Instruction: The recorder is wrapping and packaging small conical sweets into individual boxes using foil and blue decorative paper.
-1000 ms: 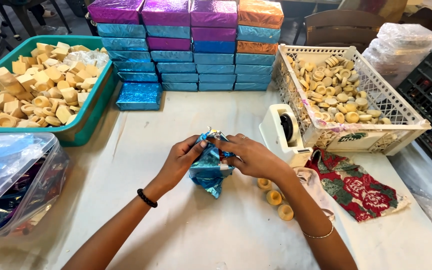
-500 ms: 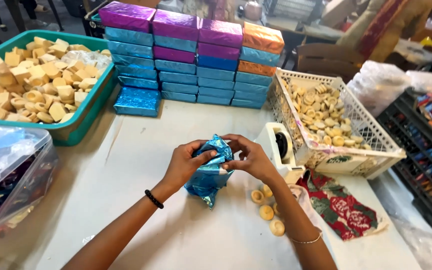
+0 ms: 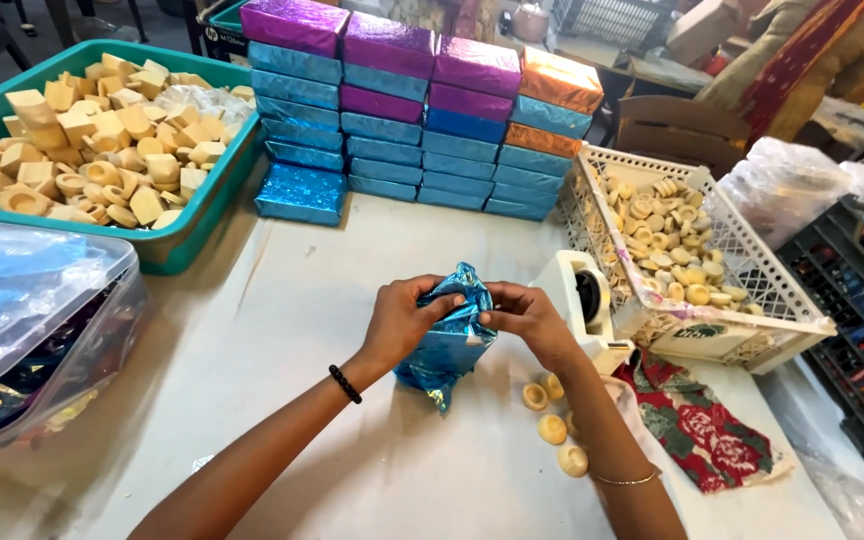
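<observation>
Both hands, left (image 3: 399, 322) and right (image 3: 530, 320), kept their fingers clamped on a blue foil-wrapped parcel (image 3: 449, 340) above the table (image 3: 282, 330), pinching its top folds shut. A tape dispenser (image 3: 584, 305) stood just beside the right hand, within reach.

**A crowded table**

The pale table (image 3: 282, 330) carries a green tub (image 3: 207, 235), a clear bin (image 3: 47, 340), stacked foil boxes (image 3: 402, 120), a white basket (image 3: 752, 310), a tape dispenser (image 3: 582, 300), loose discs (image 3: 552, 430) and a patterned cloth (image 3: 702, 430).

Green tub (image 3: 214, 225) of tan blocks, stacked foil boxes (image 3: 422, 120) — white basket (image 3: 752, 310).
</observation>
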